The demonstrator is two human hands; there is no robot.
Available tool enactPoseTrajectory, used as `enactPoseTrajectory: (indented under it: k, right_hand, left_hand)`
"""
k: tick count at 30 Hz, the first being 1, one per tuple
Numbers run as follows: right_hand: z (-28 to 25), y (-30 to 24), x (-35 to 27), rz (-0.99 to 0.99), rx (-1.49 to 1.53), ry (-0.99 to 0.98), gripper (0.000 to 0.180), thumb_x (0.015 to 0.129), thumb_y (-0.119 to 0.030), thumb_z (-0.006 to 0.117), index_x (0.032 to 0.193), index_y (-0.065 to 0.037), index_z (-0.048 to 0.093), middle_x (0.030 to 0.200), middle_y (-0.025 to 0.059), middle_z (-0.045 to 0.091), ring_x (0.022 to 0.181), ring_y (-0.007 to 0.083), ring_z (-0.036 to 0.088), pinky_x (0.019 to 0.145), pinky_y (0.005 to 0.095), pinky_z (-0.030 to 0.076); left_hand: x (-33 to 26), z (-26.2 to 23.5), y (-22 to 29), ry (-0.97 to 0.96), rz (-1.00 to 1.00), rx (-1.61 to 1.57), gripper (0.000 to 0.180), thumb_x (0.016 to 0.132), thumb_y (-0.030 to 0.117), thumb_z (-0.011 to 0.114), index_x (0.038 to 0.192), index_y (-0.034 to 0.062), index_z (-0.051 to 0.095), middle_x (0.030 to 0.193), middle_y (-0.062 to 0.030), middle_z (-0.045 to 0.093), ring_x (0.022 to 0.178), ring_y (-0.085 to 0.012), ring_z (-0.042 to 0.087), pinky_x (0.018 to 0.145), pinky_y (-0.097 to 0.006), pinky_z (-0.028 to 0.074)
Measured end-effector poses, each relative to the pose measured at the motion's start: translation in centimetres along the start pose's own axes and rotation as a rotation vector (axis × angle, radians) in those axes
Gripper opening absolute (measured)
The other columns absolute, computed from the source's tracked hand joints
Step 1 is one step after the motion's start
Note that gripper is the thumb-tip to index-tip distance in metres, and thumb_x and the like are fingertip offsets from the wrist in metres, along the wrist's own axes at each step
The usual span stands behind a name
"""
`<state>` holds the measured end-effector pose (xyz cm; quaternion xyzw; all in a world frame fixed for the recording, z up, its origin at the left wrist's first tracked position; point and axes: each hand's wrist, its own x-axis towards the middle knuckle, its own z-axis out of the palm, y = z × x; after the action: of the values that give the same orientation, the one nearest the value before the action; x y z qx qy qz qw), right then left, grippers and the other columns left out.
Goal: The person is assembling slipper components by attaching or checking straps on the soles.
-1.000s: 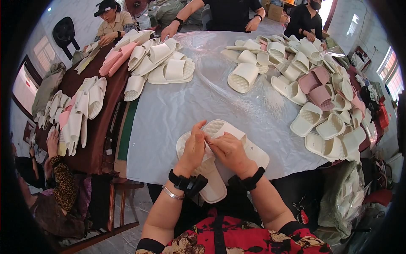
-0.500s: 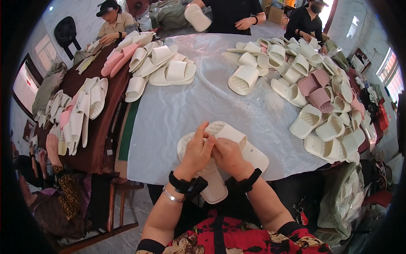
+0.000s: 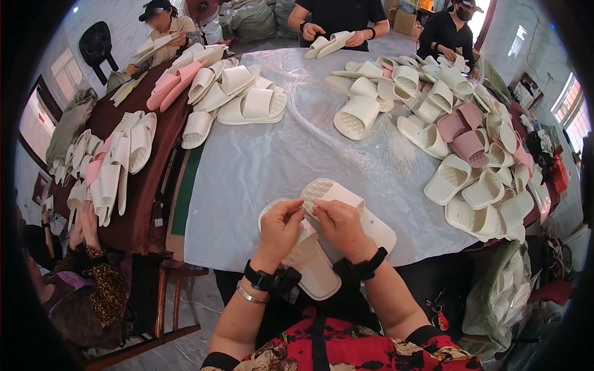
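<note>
A pair of cream slide slippers lies in front of me at the table's near edge. The right slipper [image 3: 379, 235] rests on the sheet, and the left slipper [image 3: 320, 273] reaches past the edge. Over the pair, my left hand [image 3: 278, 238] is closed in a pinch. My right hand [image 3: 342, 229] pinches close beside it, with a narrow gap between the fingertips. Whatever the fingers hold, if anything, is too small to make out. Both hands partly cover the slippers, and each wrist wears a black band.
A pale plastic sheet [image 3: 241, 179] covers the table. Cream and mauve slippers [image 3: 470, 148] are heaped on the right; more slippers [image 3: 252, 102] lie at the far left. A brown-covered table [image 3: 139, 210] adjoins at left. Co-workers handle slippers across and to the left. A wooden chair [image 3: 162, 303] stands lower left.
My hands, touching before, have drawn slightly apart, still pinched. The person across has brought a pair of slippers down to the table's far edge. The co-worker at far left has raised slippers.
</note>
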<state>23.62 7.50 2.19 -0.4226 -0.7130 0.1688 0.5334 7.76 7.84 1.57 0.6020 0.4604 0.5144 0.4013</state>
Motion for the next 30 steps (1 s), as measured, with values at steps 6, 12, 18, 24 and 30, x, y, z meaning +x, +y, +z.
enactPoseTrajectory:
  k: [6, 12, 18, 24, 30]
  right_hand:
    - [-0.1, 0.0, 0.4, -0.054, -0.065, -0.040, 0.016, 0.081, -0.002, 0.065, 0.097, 0.000, 0.065, 0.074, 0.0146, 0.063, 0.068, 0.0290, 0.063, 0.059, 0.0349, 0.050]
    - [0.0, 0.1, 0.5, -0.096, -0.145, -0.087, 0.018, 0.079, -0.003, 0.066, 0.097, -0.001, 0.064, 0.074, 0.0142, 0.063, 0.067, 0.0295, 0.062, 0.058, 0.0362, 0.050]
    - [0.3, 0.3, 0.5, -0.148, -0.159, -0.060, 0.015, 0.079, -0.005, 0.063, 0.095, -0.003, 0.063, 0.069, 0.0107, 0.059, 0.066, 0.0277, 0.060, 0.057, 0.0380, 0.049]
    - [0.2, 0.3, 0.4, -0.137, -0.156, -0.062, 0.014, 0.079, -0.005, 0.062, 0.093, -0.003, 0.062, 0.069, 0.0103, 0.059, 0.066, 0.0276, 0.060, 0.057, 0.0380, 0.049]
    - [0.0, 0.0, 0.5, -0.111, -0.160, -0.090, 0.012, 0.080, -0.002, 0.065, 0.092, 0.000, 0.065, 0.073, 0.0131, 0.063, 0.066, 0.0286, 0.062, 0.058, 0.0366, 0.050]
  left_hand:
    - [0.2, -0.4, -0.2, -0.087, -0.114, -0.225, 0.020, 0.089, 0.004, 0.060, 0.108, -0.0016, 0.064, 0.088, -0.0037, 0.066, 0.078, -0.0097, 0.061, 0.071, -0.023, 0.050]
    - [0.2, -0.9, 0.2, -0.150, -0.212, -0.349, 0.025, 0.090, 0.006, 0.059, 0.114, 0.0011, 0.062, 0.091, -0.0029, 0.064, 0.082, -0.0096, 0.059, 0.076, -0.023, 0.048]
    - [0.2, -1.0, 0.4, -0.152, -0.190, -0.343, 0.026, 0.090, 0.004, 0.059, 0.115, 0.0020, 0.063, 0.090, -0.0015, 0.065, 0.080, -0.0076, 0.059, 0.074, -0.022, 0.049]
    - [0.2, -1.1, -0.1, -0.172, -0.193, -0.338, 0.024, 0.090, 0.007, 0.060, 0.114, 0.0024, 0.063, 0.090, -0.0021, 0.065, 0.082, -0.0093, 0.059, 0.075, -0.023, 0.049]
    - [0.3, -1.2, 0.3, -0.209, -0.174, -0.310, 0.022, 0.090, 0.004, 0.058, 0.111, 0.0014, 0.064, 0.091, -0.0010, 0.065, 0.082, -0.0080, 0.058, 0.075, -0.023, 0.049]
